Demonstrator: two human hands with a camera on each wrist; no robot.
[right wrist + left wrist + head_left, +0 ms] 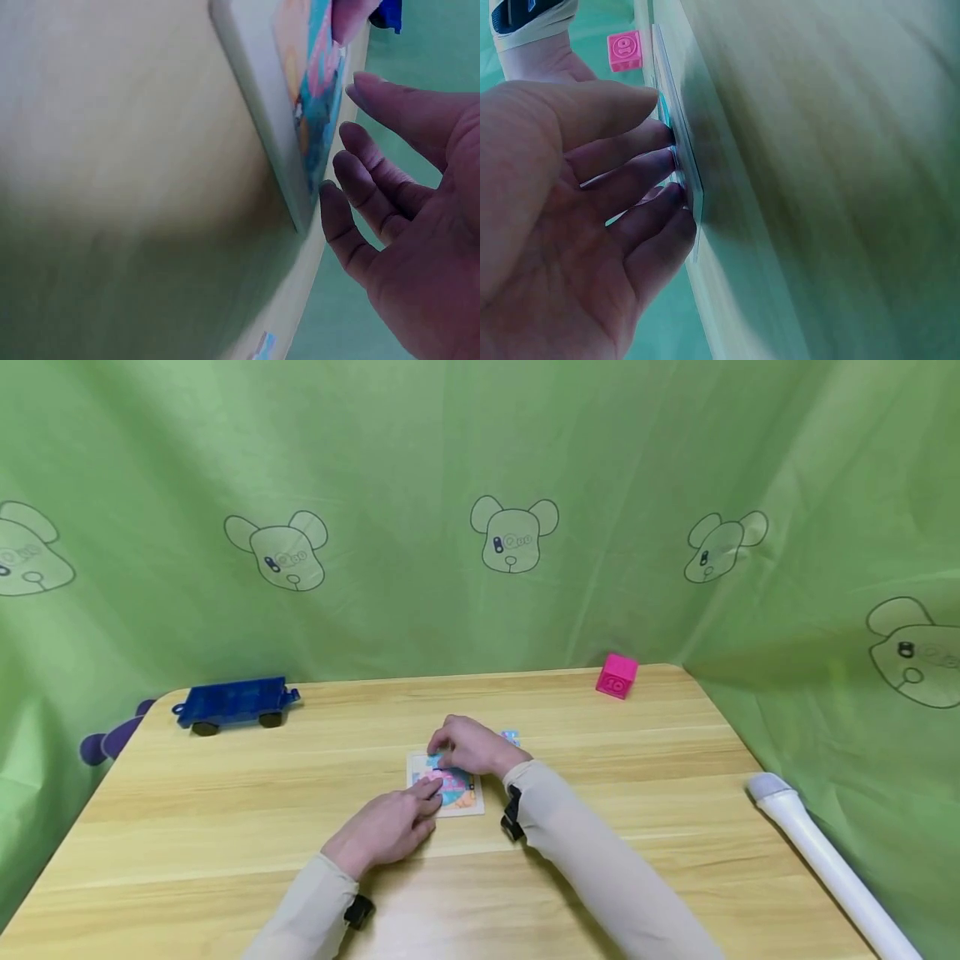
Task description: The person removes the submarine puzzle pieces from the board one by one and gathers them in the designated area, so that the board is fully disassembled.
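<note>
A small jigsaw puzzle board (475, 808) with a pale frame and a pink, blue and orange picture lies mid-table. My left hand (390, 829) rests its fingertips on the board's lower left part; in the left wrist view its fingers (641, 169) bend gently against the picture. Over the upper part reaches my right hand (476, 747), fingertips down at a blue area near the top. The right wrist view shows its thumb and fingers (367, 176) spaced apart, close to the picture surface, with no piece visible between them. A loose blue puzzle piece (511, 737) lies just beyond the right hand.
At the back left stands a blue toy wagon (236, 703) with dark wheels. A pink cube (617, 677) sits near the table's back right edge. Along the right edge lies a white tube (832, 864). Green curtain (405, 460) hangs behind the wooden table (187, 810).
</note>
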